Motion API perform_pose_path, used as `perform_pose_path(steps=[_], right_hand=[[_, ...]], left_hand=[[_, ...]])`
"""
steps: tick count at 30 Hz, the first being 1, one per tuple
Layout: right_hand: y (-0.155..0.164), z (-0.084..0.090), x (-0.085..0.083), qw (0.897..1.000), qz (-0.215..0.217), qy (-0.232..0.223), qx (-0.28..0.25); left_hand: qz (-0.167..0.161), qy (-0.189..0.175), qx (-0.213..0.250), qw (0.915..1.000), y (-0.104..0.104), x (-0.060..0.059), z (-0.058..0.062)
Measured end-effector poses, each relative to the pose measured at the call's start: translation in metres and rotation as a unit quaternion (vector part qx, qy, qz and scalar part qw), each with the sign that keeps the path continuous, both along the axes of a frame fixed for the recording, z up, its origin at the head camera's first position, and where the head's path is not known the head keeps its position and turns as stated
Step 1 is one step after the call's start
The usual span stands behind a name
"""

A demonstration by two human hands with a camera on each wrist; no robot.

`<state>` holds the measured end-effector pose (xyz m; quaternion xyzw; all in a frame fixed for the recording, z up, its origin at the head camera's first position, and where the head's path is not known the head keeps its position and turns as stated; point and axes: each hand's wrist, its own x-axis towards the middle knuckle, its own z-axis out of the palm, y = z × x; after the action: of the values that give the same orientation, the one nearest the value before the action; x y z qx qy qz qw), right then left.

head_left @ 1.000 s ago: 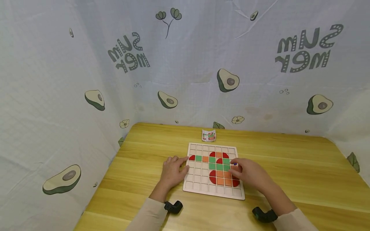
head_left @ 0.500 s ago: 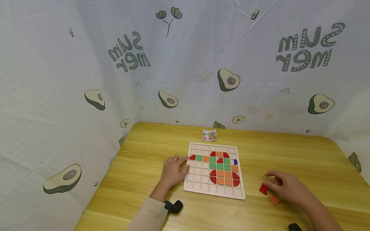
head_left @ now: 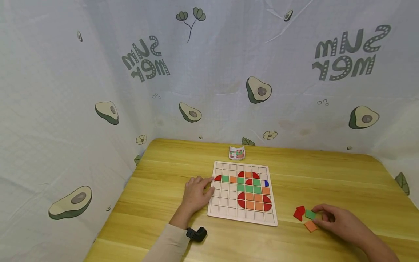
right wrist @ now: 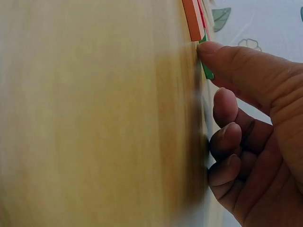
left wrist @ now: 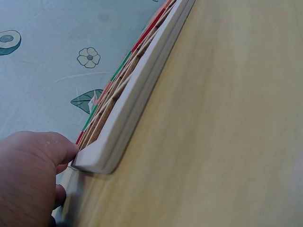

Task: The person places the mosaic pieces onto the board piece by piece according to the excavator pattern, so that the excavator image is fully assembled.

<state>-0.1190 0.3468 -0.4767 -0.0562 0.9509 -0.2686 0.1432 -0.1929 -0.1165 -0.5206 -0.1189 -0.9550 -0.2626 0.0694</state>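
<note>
A pale wooden grid board lies on the table, with red, green, orange and blue tiles set in several of its cells. My left hand rests at its left side, thumb and index fingertips touching the edge; the left wrist view shows the thumb by the board's corner. To the right of the board, my right hand has thumb and index finger on opposite sides of a green square tile, pinching it at the table. Its other fingers are curled in the right wrist view.
Red tiles and an orange square tile lie loose beside the right hand. A small curled pattern card stands behind the board. A printed cloth hangs behind the wooden table.
My right hand has left the board's right side and moved right to the loose tiles, then shifted slightly from the red ones to the green one. The left hand has stayed put.
</note>
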Motion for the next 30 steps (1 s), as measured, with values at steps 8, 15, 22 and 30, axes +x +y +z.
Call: perform_pose_path(steps=[8, 15, 22, 30], right_hand=[[0.001, -0.001, 0.001, 1.0, 0.007, 0.006, 0.0], [-0.004, 0.001, 0.0, 0.999, 0.012, 0.031, 0.01], [-0.019, 0.013, -0.005, 0.999, 0.014, 0.031, -0.005], [-0.048, 0.024, -0.018, 1.0, 0.011, 0.024, 0.008]], left_hand=[[-0.001, -0.003, 0.001, 1.0, 0.0, 0.0, 0.0], [0.002, 0.006, -0.007, 1.0, 0.0, -0.001, -0.002], [0.003, 0.013, -0.013, 0.9998, -0.001, -0.002, -0.004], [0.002, 0.009, -0.011, 0.9999, -0.001, -0.001, -0.003]])
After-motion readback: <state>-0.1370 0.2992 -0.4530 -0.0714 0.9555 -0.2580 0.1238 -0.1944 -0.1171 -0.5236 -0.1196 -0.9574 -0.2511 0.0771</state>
